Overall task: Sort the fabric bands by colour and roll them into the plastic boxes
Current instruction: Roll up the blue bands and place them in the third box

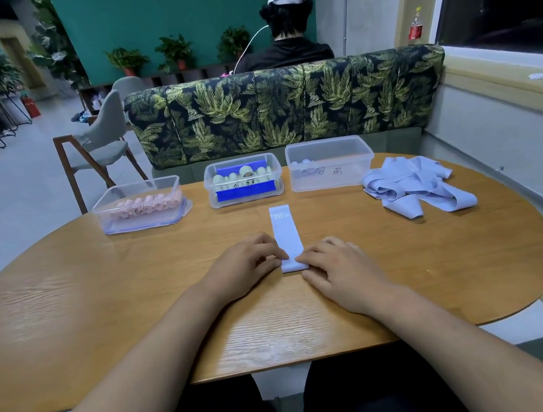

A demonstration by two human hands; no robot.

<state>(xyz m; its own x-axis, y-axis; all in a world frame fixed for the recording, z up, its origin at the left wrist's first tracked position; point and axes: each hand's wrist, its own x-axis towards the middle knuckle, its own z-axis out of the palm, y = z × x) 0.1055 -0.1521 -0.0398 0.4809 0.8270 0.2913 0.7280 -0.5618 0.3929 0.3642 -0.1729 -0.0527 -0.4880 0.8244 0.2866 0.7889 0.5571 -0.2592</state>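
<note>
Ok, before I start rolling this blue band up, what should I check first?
1. Blue band lies flat and straight on the table: ok.
2. Both hands at its near end, left hand with curled fingers, right hand with flatter fingers: ok.
3. First turn of the roll started: cannot tell, the fingers hide the edge.
4. Right box is open, with few pale blue rolls inside: ok.
5. Colour matches the loose blue pile: ok.
</note>
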